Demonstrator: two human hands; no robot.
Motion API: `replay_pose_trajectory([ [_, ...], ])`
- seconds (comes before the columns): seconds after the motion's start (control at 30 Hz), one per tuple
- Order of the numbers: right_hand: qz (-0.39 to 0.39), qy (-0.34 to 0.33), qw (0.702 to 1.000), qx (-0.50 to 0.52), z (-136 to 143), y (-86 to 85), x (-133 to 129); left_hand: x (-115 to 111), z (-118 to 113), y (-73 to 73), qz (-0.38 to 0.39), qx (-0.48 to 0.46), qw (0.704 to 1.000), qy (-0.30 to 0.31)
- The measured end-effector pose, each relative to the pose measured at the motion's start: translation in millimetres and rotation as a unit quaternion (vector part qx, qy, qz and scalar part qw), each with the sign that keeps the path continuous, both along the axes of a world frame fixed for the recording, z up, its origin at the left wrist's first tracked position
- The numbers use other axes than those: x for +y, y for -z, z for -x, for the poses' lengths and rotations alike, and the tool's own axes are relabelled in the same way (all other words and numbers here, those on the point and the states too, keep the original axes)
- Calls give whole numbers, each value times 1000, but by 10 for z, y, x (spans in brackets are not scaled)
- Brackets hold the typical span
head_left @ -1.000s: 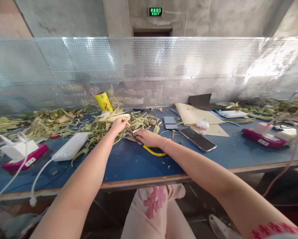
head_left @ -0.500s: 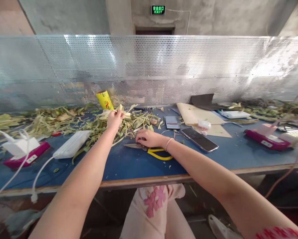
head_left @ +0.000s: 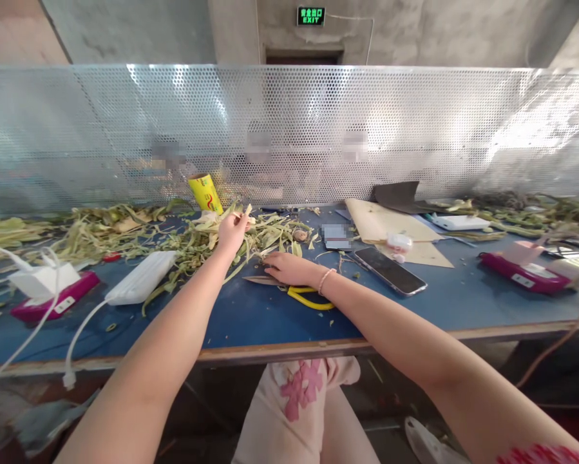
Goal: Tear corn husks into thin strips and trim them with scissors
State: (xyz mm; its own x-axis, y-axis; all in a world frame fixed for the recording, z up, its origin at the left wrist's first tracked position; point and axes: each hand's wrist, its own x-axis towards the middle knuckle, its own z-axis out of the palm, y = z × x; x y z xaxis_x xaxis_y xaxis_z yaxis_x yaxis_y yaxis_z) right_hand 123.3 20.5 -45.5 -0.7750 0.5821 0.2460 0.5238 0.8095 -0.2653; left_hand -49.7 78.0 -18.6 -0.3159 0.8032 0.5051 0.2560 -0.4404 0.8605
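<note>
My left hand [head_left: 233,233] is closed in a pinch on a pale dried plant strip [head_left: 247,211], over the near side of a heap of withered stems and leaves [head_left: 187,248]. Over a pair of scissors with yellow handles [head_left: 313,303], my right hand [head_left: 292,269] lies low and flat, palm down, fingers stretched toward the heap's edge. The blades stick out to the left beneath it; their middle is hidden. Nothing shows in that hand. Behind the heap, a yellow cardboard tube [head_left: 205,193] leans against the perforated metal screen.
A phone [head_left: 390,270], a small white case [head_left: 398,243] and beige paper sheets [head_left: 380,221] lie to the right. Purple power strips [head_left: 523,272] sit at both sides. A white power bank [head_left: 143,277] with a cable is at left. The perforated screen [head_left: 289,129] bounds the back.
My left hand has shifted slightly right with the plant strip. My right hand has flattened, its fingers reaching out more. The whole view has moved a little.
</note>
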Motion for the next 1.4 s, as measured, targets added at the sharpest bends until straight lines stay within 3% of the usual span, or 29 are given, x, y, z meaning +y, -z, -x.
replay_pose_trajectory([
  [0.13, 38, 79, 989, 122, -55, -52, 49, -34, -5, -8, 3, 87, 996, -13],
  [0.23, 72, 146, 954, 251, -145, -103, 126, -76, -40, -15, -16, 135, 991, -3],
  [0.37, 123, 151, 907, 374, -240, -124, 232, -166, -155, -27, -19, 123, 991, 56],
  [0.5, 180, 153, 871, 431, -265, -93, 286, -312, -299, -50, -29, 176, 977, 116],
  [0.7, 166, 120, 883, 421, -261, -76, 276, -472, -451, -80, 20, 196, 965, 173],
  [0.9, 97, 143, 885, 433, -325, -129, 266, -447, -457, -68, 68, 152, 963, 210],
  [1.07, 56, 158, 888, 428, -388, -182, 259, -453, -456, -75, 81, 145, 964, 205],
  [1.4, 39, 96, 887, 450, -385, -229, 190, -347, -456, 40, 121, 51, 967, 220],
])
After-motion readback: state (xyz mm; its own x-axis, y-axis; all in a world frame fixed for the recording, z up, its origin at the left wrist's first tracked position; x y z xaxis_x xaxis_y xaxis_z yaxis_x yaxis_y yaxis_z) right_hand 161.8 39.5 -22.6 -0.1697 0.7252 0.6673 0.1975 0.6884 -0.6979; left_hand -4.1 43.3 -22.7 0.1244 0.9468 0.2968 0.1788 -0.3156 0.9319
